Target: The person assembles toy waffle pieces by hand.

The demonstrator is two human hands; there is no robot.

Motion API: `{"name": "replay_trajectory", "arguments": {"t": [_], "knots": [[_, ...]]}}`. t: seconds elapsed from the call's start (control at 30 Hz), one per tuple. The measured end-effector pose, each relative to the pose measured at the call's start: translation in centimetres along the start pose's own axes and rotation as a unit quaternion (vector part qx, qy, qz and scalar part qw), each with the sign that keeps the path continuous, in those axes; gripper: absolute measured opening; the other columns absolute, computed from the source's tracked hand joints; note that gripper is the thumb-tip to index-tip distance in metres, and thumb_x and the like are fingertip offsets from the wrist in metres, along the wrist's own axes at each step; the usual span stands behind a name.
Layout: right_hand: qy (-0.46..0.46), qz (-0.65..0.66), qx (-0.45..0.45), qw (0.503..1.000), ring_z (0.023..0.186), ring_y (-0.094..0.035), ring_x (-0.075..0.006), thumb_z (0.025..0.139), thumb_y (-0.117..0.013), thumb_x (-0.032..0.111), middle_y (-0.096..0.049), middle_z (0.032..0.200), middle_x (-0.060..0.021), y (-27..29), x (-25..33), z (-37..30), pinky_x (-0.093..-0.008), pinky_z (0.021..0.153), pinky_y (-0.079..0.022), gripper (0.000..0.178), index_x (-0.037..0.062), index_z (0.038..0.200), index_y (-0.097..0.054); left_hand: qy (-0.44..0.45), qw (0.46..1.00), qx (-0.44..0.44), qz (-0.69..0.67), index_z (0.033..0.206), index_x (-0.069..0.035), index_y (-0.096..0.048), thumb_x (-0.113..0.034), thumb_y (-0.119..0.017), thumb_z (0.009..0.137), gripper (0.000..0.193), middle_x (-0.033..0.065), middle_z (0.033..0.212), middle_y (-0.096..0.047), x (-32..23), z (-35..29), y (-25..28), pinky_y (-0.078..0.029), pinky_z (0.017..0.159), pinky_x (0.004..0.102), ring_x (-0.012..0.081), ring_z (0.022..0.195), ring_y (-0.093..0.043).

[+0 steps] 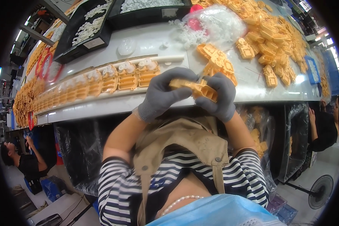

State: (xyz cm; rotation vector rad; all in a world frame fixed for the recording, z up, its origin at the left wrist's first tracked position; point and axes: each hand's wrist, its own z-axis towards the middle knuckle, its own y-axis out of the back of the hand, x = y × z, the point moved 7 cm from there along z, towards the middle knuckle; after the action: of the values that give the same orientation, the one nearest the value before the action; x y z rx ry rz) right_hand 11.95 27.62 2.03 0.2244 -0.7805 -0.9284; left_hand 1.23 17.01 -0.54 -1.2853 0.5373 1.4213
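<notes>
Both of my hands wear grey gloves and meet over the table's near edge. Between them is an orange-yellow molded plastic part [194, 87] with hollow compartments. My left hand [165, 92] grips its left end, thumb along the near side. My right hand [220, 92] closes round its right end; whether a small piece sits under those fingers I cannot tell. Just beyond my right hand lie a few similar yellow parts [218, 60]. To the left, a long row of yellow parts [109, 77] stands side by side, with small white pieces [126, 67] on their far ends.
Black trays [145, 13] of white pieces stand at the back. A clear plastic bag [222, 24] lies beside loose white pieces [188, 34]. Yellow parts are heaped [275, 37] at the right. Bagged bins sit under the table. Other people [30, 154] work at both sides; a fan [321, 191] is lower right.
</notes>
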Motion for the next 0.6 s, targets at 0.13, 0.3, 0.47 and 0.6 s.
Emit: {"name": "replay_trajectory", "arguments": {"t": [0.13,0.3,0.47,0.6], "knots": [[0.054,-0.067,-0.028,0.996,0.058,-0.054,-0.0252,0.062,-0.083,0.031,-0.055,0.070,-0.0083,1.4,0.0,-0.3,-0.0342,0.051,-0.041,0.048,0.0063,0.096,-0.058,0.015,0.999,-0.015,0.043,0.106,-0.003,-0.062,0.001,-0.066,0.082,0.025,0.0047,0.106,-0.060,0.5,0.9,-1.4,-0.048,0.085,0.0245,0.0109,0.097,-0.057],[-0.044,-0.026,0.026,0.998,0.067,-0.059,-0.0275,0.067,-0.081,0.030,-0.058,0.076,-0.0119,1.9,-2.2,-0.2,-0.0355,0.060,-0.047,0.047,0.0033,0.099,-0.058,0.028,0.998,-0.053,-0.013,0.107,-0.003,-0.061,-0.004,-0.067,0.083,0.025,0.0045,0.106,-0.062,2.7,1.5,-1.0,-0.048,0.086,0.0241,0.0113,0.096,-0.058],[-0.236,0.105,-0.012,0.966,0.085,-0.062,-0.0154,0.081,-0.072,0.027,-0.063,0.093,-0.0083,5.8,-11.7,1.6,-0.0311,0.075,-0.050,0.038,0.0044,0.108,-0.057,-0.007,0.987,-0.093,0.130,0.134,-0.002,-0.041,-0.030,-0.068,0.084,0.062,0.0125,0.130,-0.050,3.0,2.6,-0.1,-0.042,0.098,0.0332,0.0215,0.117,-0.050],[-0.383,-0.053,-0.144,0.911,0.053,-0.046,-0.0096,0.085,-0.064,0.043,-0.055,0.069,-0.0025,15.5,-26.5,6.8,-0.0227,0.050,-0.036,0.045,0.0001,0.097,-0.058,-0.079,0.858,-0.091,0.500,0.138,-0.002,-0.038,-0.034,-0.069,0.083,0.071,0.0182,0.140,-0.041,1.5,0.4,2.3,-0.034,0.106,0.0386,0.0316,0.129,-0.039]]}}
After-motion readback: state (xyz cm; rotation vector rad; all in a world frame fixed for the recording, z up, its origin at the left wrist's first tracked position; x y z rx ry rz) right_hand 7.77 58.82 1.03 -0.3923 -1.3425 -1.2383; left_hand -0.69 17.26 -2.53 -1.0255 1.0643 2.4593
